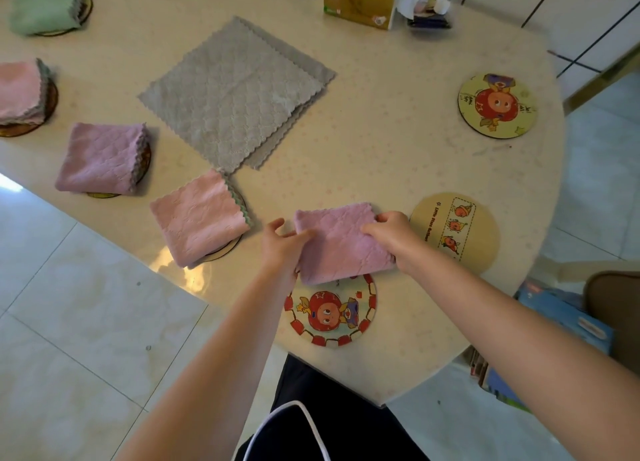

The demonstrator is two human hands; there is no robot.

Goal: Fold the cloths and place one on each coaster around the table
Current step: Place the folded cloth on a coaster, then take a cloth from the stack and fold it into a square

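Note:
A folded mauve cloth (341, 242) lies at the table's near edge, its lower edge overlapping a cartoon coaster (330, 313). My left hand (282, 244) pinches its left side and my right hand (393, 233) presses its right side. A beige coaster (457, 230) lies just right of it, bare. Another cartoon coaster (497, 105) sits bare at the far right. Two flat grey cloths (235, 93) are stacked in the middle. Folded cloths rest on coasters to the left: pink (199, 216), mauve (102, 157), pink (19, 91) and green (45, 7).
A gold tissue box (360, 0) and a small holder of items (429, 12) stand at the table's far edge. The cream table (398, 149) curves round on the right. A blue box (568, 317) and a brown seat (614, 308) sit beyond it on the tiled floor.

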